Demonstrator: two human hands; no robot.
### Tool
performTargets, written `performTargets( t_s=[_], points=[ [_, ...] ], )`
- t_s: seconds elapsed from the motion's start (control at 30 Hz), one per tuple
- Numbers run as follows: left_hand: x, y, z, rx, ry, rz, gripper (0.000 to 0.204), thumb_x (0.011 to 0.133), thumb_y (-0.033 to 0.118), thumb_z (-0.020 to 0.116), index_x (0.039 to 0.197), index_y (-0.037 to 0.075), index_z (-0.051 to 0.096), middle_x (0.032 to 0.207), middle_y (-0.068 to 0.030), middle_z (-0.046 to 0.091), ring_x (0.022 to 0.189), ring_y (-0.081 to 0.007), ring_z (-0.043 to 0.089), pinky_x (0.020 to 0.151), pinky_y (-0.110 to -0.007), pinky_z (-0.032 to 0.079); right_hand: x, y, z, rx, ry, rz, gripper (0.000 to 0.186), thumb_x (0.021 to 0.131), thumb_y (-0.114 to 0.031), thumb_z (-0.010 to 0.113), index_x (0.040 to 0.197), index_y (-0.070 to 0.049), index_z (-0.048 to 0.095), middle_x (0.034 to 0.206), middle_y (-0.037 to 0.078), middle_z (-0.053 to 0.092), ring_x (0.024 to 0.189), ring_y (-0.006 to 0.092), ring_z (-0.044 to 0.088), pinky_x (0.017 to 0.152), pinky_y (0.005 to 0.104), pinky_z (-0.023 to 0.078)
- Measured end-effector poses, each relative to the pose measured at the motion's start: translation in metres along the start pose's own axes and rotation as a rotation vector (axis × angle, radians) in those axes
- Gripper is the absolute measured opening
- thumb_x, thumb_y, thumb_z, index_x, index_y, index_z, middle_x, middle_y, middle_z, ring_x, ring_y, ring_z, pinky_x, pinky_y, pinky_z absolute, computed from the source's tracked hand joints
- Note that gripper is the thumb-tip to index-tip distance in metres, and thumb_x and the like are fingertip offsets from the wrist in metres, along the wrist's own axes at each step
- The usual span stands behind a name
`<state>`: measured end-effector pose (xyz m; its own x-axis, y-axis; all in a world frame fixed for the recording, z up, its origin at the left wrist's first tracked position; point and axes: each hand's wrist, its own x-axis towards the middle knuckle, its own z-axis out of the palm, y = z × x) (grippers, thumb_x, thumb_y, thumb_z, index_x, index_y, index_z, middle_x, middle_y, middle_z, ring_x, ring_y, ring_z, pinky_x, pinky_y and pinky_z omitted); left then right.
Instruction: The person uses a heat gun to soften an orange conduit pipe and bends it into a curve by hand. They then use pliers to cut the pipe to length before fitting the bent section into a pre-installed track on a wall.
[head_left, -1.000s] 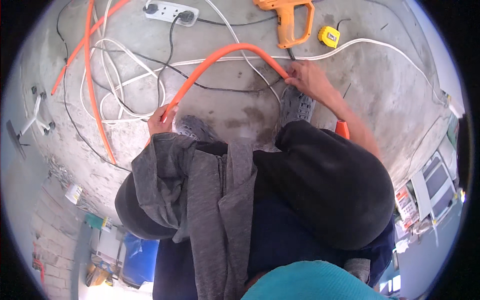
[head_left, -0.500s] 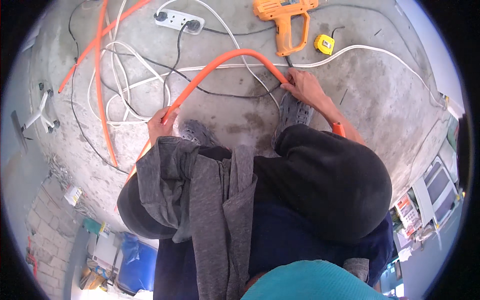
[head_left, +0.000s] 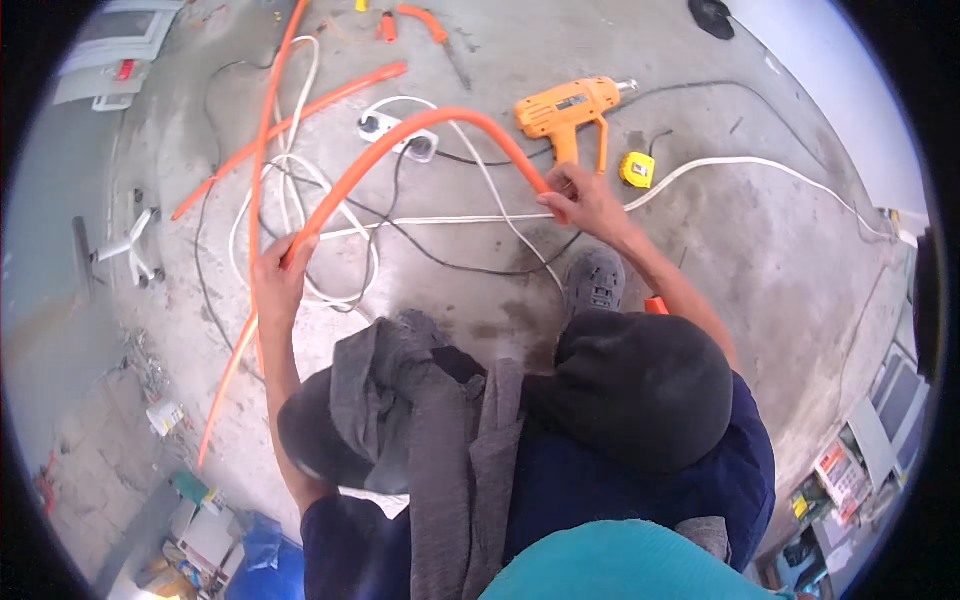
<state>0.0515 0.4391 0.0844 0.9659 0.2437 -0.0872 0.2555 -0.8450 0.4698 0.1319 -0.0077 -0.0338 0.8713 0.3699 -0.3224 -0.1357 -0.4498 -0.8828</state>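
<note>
I hold a long orange plastic conduit pipe (head_left: 420, 130) bent into an arch above the concrete floor. My left hand (head_left: 278, 278) grips its left side; below that hand the pipe runs on down toward the lower left. My right hand (head_left: 585, 200) grips the other end of the arch, near an orange heat gun (head_left: 570, 108). My knees, in dark trousers with a grey cloth over them, fill the lower middle, and one grey shoe (head_left: 595, 280) shows beneath my right hand.
White cables (head_left: 300, 215) and black cords lie tangled on the floor with a white power strip (head_left: 398, 132), two more orange pipes (head_left: 290, 130), a yellow tape measure (head_left: 637, 170) and orange-handled pliers (head_left: 385, 25). Boxes and clutter sit at lower left and lower right.
Both hands have lifted the orange pipe, and its arch is taller and wider. The view has tilted up, showing more floor beyond the heat gun.
</note>
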Motion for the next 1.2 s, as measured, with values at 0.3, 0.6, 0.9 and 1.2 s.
performTargets(
  t_s=[0.3, 0.6, 0.9, 1.2],
  points=[
    [0.072, -0.014, -0.124, 0.102, 0.119, 0.063, 0.041, 0.092, 0.037, 0.076, 0.103, -0.002, 0.074, 0.064, -0.0077, 0.05, 0.063, -0.0135, 0.046, 0.061, -0.033, 0.043, 0.058, -0.083, 0.004, 0.358, -0.159, -0.203, 0.038, 0.094, -0.005, 0.07, 0.131, 0.002, 0.062, 0.116, 0.012, 0.073, 0.101, 0.0176, 0.072, 0.09, 0.0302, 0.057],
    [0.121, 0.002, -0.232, 0.124, 0.171, 0.104, 0.05, 0.093, 0.048, 0.073, 0.111, 0.001, 0.076, 0.074, 0.0021, 0.056, 0.07, -0.011, 0.048, 0.065, -0.031, 0.041, 0.135, -0.153, 0.021, 0.397, -0.16, -0.426, 0.039, 0.092, -0.002, 0.07, 0.13, 0.005, 0.061, 0.12, 0.017, 0.07, 0.11, 0.0212, 0.069, 0.096, 0.0335, 0.056],
    [0.131, 0.003, -0.265, 0.085, 0.163, 0.112, 0.049, 0.093, 0.047, 0.073, 0.107, 0.001, 0.077, 0.072, 0.0025, 0.054, 0.071, -0.0102, 0.046, 0.063, -0.03, 0.038, 0.142, -0.176, 0.014, 0.515, -0.221, -0.439, 0.044, 0.094, -0.005, 0.07, 0.136, 0.003, 0.057, 0.122, 0.014, 0.067, 0.104, 0.0173, 0.067, 0.091, 0.0324, 0.056],
    [0.112, 0.015, -0.235, 0.062, 0.249, 0.137, 0.047, 0.093, 0.046, 0.074, 0.104, 0.0, 0.076, 0.068, 0.004, 0.05, 0.066, -0.0085, 0.045, 0.06, -0.029, 0.036, 0.146, -0.176, 0.012, 0.416, -0.22, -0.444, 0.041, 0.109, -0.029, 0.05, 0.136, 0.001, 0.055, 0.104, 0.008, 0.067, 0.095, 0.0146, 0.067, 0.084, 0.0294, 0.054]
  ],
)
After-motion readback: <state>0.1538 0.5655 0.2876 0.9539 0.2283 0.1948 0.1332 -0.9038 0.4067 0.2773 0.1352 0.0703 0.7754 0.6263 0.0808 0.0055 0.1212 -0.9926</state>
